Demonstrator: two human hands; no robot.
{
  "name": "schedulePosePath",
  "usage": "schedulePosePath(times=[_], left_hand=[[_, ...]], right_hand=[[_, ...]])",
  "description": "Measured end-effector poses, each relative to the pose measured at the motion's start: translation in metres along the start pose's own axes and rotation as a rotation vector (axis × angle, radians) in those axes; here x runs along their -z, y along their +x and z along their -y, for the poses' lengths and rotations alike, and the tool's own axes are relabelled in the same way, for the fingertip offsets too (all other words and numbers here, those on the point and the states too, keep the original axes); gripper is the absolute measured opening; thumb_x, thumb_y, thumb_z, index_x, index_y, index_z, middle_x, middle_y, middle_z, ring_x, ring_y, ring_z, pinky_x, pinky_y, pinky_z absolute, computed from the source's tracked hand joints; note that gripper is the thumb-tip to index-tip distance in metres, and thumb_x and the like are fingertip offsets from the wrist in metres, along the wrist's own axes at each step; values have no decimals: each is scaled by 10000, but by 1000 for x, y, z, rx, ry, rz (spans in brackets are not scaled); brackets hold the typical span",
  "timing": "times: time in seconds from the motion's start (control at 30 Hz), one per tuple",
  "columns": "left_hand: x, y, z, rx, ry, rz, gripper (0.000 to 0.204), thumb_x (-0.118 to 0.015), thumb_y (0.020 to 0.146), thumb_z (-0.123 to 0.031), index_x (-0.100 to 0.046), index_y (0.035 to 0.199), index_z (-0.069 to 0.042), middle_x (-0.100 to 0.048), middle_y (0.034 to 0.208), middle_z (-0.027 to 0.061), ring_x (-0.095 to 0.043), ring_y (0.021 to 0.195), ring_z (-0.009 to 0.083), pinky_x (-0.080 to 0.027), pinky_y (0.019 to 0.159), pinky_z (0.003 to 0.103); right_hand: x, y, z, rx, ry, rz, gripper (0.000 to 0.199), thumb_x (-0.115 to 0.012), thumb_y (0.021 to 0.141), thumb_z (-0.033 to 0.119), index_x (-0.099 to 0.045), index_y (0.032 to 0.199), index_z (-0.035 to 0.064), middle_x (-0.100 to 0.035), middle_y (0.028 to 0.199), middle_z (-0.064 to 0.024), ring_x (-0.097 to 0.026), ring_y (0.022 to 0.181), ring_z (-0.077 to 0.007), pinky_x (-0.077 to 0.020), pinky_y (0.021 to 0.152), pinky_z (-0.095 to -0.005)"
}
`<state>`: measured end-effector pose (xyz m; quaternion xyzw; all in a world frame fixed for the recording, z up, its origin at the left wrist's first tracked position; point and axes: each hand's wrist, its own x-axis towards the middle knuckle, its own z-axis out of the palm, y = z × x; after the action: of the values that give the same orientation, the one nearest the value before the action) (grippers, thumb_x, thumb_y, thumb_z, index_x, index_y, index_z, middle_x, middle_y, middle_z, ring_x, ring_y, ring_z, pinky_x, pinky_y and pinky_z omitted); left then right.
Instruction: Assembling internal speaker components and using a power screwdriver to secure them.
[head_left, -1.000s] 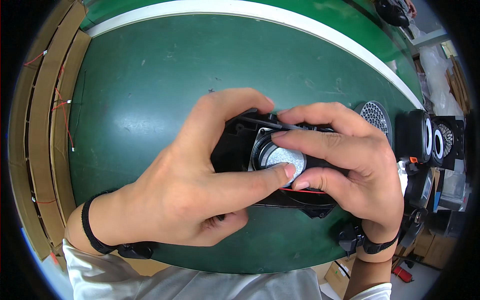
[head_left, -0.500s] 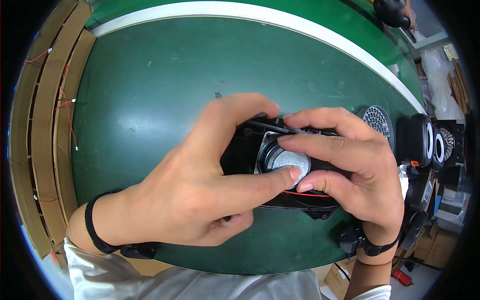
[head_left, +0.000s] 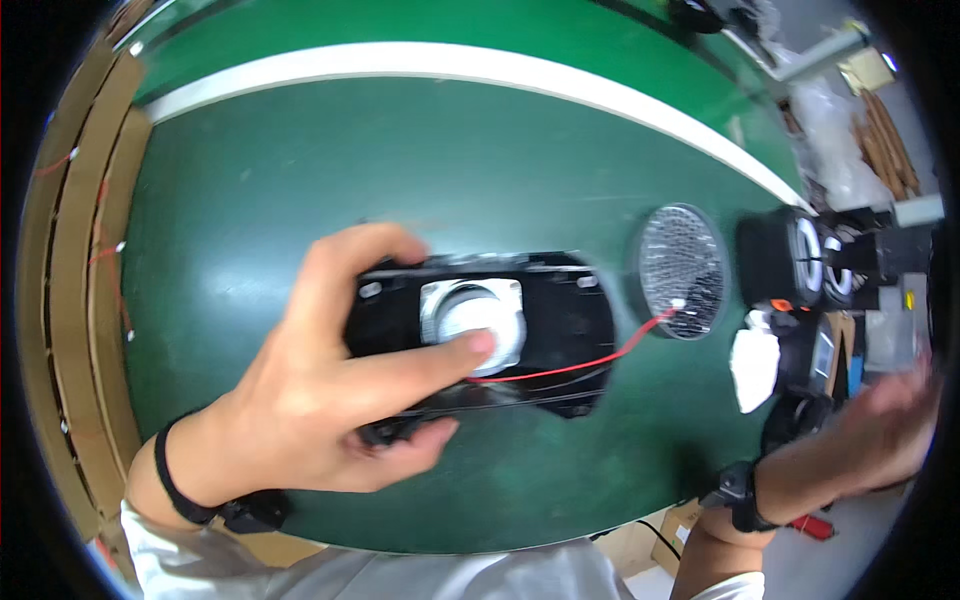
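Note:
My left hand (head_left: pixel 330 370) grips the left end of a black plastic speaker housing (head_left: pixel 560 320) low over the green table. Its thumb presses on the round silver back of a small speaker driver (head_left: pixel 470 318), which sits on a square metal frame in the middle of the housing. From beside the driver a red wire (head_left: pixel 570 370) runs right to a small white connector (head_left: pixel 678 303), over the edge of a round dish. My right hand (head_left: pixel 890 415) is off to the far right, apart from the housing, its fingers smeared by motion.
The round grey dish (head_left: pixel 645 275) has a dense, shiny pattern inside. Past it stand black units with white rings (head_left: pixel 808 255) and a white crumpled piece (head_left: pixel 755 365). Cardboard strips (head_left: pixel 115 300) with red wires line the left edge. A white strip (head_left: pixel 430 60) crosses the back.
My right hand has let go of the housing and swung far right. The left hand still holds the housing, now further left in view. The red wire now shows along its length.

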<state>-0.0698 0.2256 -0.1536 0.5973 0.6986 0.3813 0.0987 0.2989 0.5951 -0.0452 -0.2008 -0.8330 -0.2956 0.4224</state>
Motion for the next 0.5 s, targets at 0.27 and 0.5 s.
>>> schedulePosePath(times=[0.27, 0.5], left_hand=[[-19, -1, 5, -31, 130, -40, 568, -879, 547, -127, -755, 1101, -155, -434, 1289, 250, -530, 1124, 382, -504, 913, 435], [-27, -1, 4, 1, 102, -114, 569, -875, 533, -138, -757, 1090, -131, -446, 1266, 267, -513, 1130, 389, -506, 896, 448]], right_hand=[[-108, 91, 128, -466, 930, -171, 252, -609, 1006, 112, -671, 1214, -17, -663, 1175, -125, -661, 1097, -185, -569, 933, -355], [-109, 85, 193, -634, 1660, -66, 475, -366, 1055, 285, -485, 1331, -83, -646, 1067, -241, -632, 1110, -357, -450, 1044, -482]])
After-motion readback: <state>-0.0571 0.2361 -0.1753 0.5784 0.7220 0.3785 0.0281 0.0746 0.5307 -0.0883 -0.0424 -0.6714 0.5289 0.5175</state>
